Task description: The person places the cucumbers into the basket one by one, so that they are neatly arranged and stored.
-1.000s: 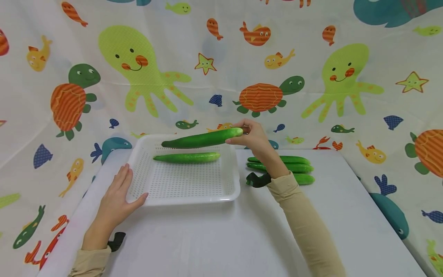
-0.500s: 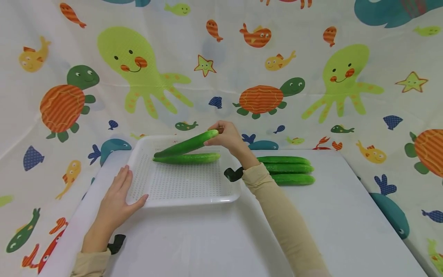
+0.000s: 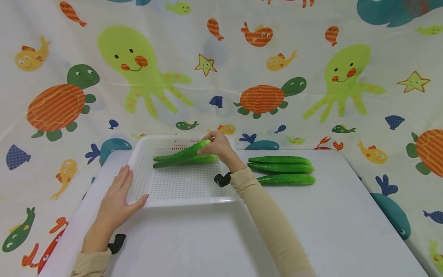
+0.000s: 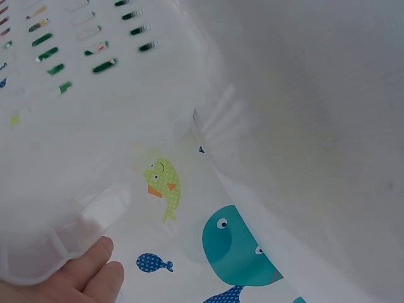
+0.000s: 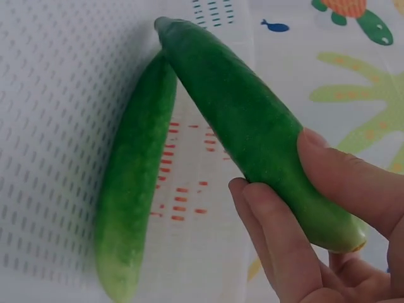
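Note:
My right hand [image 3: 219, 147] grips a green cucumber [image 3: 183, 154] by its paler end over the white plastic basket [image 3: 173, 201]. The cucumber slants, its dark end low near the left and its held end raised. Behind it in the head view, a second cucumber [image 3: 207, 159] lies in the basket, partly covered. In the right wrist view, thumb and fingers wrap the held cucumber [image 5: 233, 107], and the lying cucumber [image 5: 136, 183] shows beside it. My left hand [image 3: 117, 196] rests against the basket's left side, fingers straight and thumb at the front rim. The left wrist view shows its fingertips [image 4: 95, 268] at the rim.
Three cucumbers [image 3: 280, 168] lie side by side on the white table [image 3: 332, 215], right of the basket. A curtain [image 3: 221, 57] printed with sea animals hangs behind the table. A black strap piece [image 3: 222, 179] sits at my right wrist.
My right hand has moved left and down with the cucumber, from above the basket's right rim into the basket. The cucumber has tilted, its dark end lowering. My left hand has stayed put.

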`<state>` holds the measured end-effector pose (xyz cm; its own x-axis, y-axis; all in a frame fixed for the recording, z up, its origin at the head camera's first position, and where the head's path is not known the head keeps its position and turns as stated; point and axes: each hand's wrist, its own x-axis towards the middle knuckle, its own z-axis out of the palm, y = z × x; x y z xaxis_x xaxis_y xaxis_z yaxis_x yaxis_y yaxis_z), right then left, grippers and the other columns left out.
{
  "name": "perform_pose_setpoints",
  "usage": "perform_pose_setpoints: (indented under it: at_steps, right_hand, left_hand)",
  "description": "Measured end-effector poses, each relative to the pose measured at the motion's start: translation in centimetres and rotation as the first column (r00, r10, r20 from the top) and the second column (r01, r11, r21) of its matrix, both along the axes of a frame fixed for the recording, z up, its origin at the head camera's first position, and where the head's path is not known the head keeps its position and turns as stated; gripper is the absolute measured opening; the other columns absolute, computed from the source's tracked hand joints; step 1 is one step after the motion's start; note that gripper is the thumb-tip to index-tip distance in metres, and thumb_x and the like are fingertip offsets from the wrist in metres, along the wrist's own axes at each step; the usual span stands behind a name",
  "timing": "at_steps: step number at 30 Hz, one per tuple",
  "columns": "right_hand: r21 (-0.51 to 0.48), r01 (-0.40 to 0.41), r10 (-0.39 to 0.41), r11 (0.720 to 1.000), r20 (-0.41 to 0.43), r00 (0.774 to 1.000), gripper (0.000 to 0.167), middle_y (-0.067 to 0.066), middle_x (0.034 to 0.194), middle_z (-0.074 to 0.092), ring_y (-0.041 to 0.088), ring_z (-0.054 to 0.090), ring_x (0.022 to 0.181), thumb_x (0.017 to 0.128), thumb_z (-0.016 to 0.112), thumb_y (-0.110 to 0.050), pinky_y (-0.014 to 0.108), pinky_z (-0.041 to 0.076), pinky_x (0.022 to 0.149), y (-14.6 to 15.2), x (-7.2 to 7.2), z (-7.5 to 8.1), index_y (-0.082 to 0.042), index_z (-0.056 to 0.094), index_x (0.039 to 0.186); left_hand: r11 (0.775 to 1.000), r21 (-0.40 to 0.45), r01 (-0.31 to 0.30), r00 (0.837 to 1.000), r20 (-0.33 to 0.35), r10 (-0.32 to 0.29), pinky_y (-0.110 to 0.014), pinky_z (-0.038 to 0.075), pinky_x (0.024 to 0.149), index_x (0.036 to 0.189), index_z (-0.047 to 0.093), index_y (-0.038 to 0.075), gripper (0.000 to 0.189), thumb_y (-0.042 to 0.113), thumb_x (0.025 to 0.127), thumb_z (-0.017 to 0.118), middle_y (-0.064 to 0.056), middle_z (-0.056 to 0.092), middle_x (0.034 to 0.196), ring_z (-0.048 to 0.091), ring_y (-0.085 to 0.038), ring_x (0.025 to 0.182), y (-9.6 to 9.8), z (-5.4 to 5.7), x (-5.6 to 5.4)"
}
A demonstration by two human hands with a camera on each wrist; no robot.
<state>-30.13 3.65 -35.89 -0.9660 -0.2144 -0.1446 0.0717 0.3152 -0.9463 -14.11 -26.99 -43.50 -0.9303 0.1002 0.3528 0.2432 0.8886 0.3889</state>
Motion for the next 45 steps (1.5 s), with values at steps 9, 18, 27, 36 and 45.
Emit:
perform_pose_setpoints:
  at_steps: [9,18,27,36,45]
  right_hand:
    - [0.020,0.049,-0.050,0.999,0.060,0.997,0.042,0.019,0.137,0.048,0.033,0.055,0.115,0.075,0.083,0.003,0.044,0.054,0.091,0.3,0.0,-1.4,-0.001,0.060,0.111]
    - [0.170,-0.034,0.022,0.985,0.074,0.997,0.042,0.021,0.124,0.057,0.023,0.060,0.091,0.081,0.075,0.005,0.036,0.056,0.083,0.8,0.1,-2.8,0.006,0.060,0.120]
    - [0.161,-0.092,0.061,0.983,0.184,0.981,0.050,0.029,0.121,0.062,0.032,0.070,0.095,0.084,0.067,0.012,0.040,0.056,0.089,1.0,0.0,-3.9,0.015,0.054,0.132]
    - [0.364,-0.138,0.093,0.921,0.140,0.986,0.045,0.025,0.114,0.065,0.028,0.069,0.083,0.083,0.072,0.005,0.036,0.059,0.080,0.6,-0.2,-4.6,0.013,0.059,0.125]
    - [0.599,-0.153,0.113,0.786,0.105,0.988,0.033,0.014,0.103,0.064,0.021,0.063,0.078,0.085,0.074,-0.004,0.031,0.058,0.073,-0.1,-0.3,-4.8,0.006,0.062,0.113]
  left_hand:
    - [1.000,-0.010,0.019,0.999,-0.026,-0.019,-0.056,0.015,0.118,0.152,0.024,-0.009,0.095,0.038,0.084,0.072,-0.018,0.015,0.164,0.008,-0.030,0.152,-0.2,-0.2,-0.1]
    - [1.000,-0.008,0.018,1.000,-0.014,-0.018,-0.051,0.010,0.120,0.152,0.023,-0.008,0.096,0.041,0.084,0.071,-0.019,0.014,0.164,0.006,-0.028,0.152,-0.3,-0.3,-0.1]
    - [1.000,-0.004,0.022,0.999,-0.045,-0.022,-0.055,0.015,0.118,0.151,0.027,-0.009,0.095,0.040,0.083,0.073,-0.019,0.018,0.163,0.010,-0.030,0.152,-0.4,-0.4,-0.1]
    - [1.000,-0.001,0.022,0.999,-0.037,-0.022,-0.057,0.016,0.118,0.151,0.026,-0.008,0.095,0.040,0.083,0.072,-0.019,0.017,0.163,0.008,-0.029,0.152,-0.5,-0.3,0.0]
    - [1.000,0.005,0.031,0.999,-0.025,-0.031,-0.060,0.018,0.116,0.152,0.025,-0.007,0.096,0.038,0.082,0.074,-0.018,0.017,0.163,0.009,-0.030,0.152,-0.7,-0.1,-0.7]
